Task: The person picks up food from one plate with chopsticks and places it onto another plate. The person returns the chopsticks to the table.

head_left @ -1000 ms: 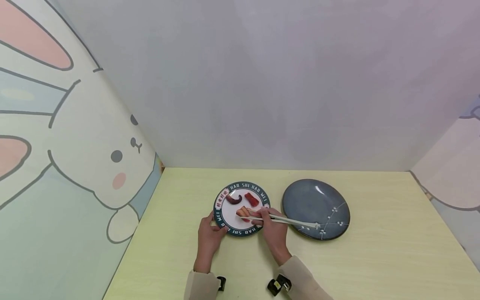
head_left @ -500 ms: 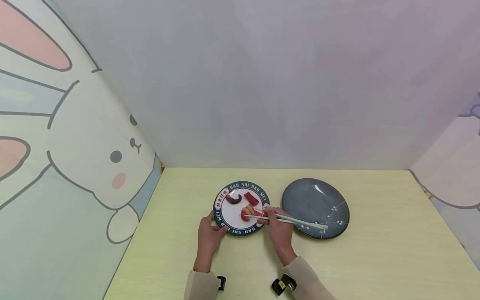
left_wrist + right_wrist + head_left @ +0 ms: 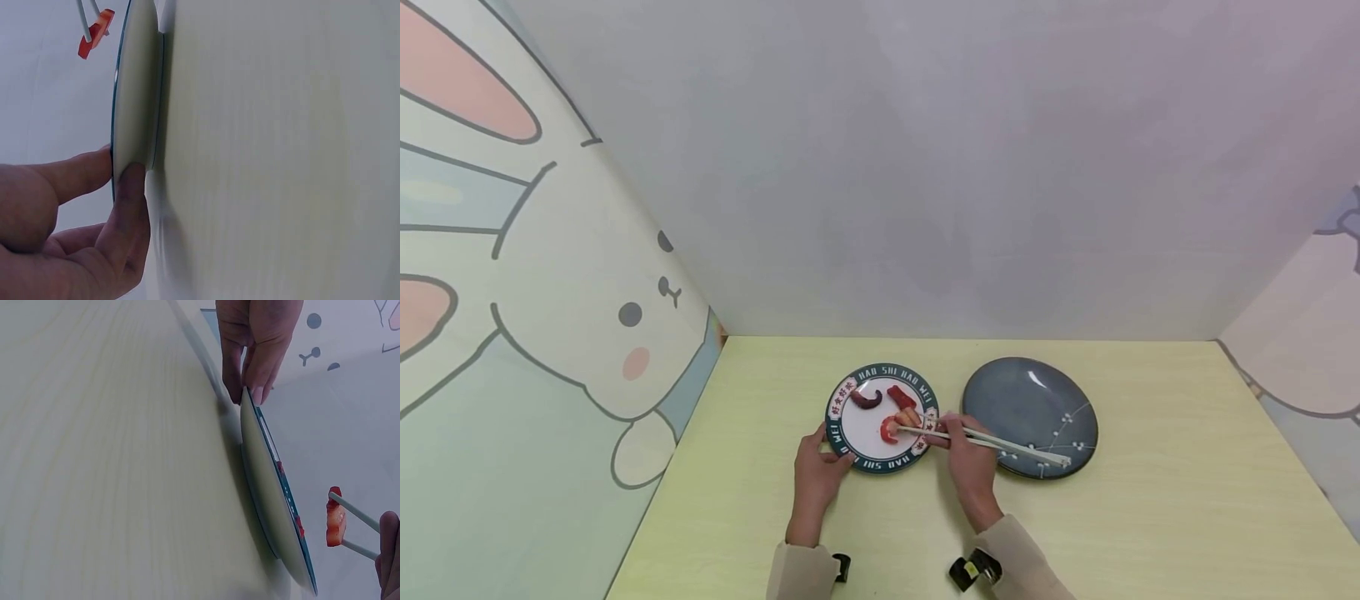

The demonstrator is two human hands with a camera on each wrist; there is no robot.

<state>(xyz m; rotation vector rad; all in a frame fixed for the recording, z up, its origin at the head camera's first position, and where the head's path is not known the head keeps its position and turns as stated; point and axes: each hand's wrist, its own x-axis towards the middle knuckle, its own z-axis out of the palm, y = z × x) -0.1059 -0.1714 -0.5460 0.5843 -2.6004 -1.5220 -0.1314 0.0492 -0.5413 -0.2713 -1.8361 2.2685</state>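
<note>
My left hand (image 3: 820, 468) pinches the near-left rim of a white plate (image 3: 868, 429) with a dark green lettered border. In the left wrist view, its thumb lies on the rim and its fingers are underneath. My right hand (image 3: 972, 458) grips pale chopsticks (image 3: 1022, 450). Between their tips is an orange-red striped food piece (image 3: 336, 519), which both wrist views show raised above the plate. On the plate lie a dark curled piece (image 3: 867, 401), a red oblong piece (image 3: 900, 397) and a red curved piece (image 3: 889, 430). What foods these are, I cannot tell.
A dark blue-grey plate (image 3: 1015, 400) with white blossom painting stands right of the white plate, partly beneath the chopsticks' back ends. The pale yellow table (image 3: 1187, 467) meets a grey wall (image 3: 970, 208) behind and a rabbit-painted wall (image 3: 572, 333) at the left.
My right hand and the chopsticks have shifted to the right, carrying the striped food piece off the red curved piece, which now shows more fully. The left hand and the white plate stay put.
</note>
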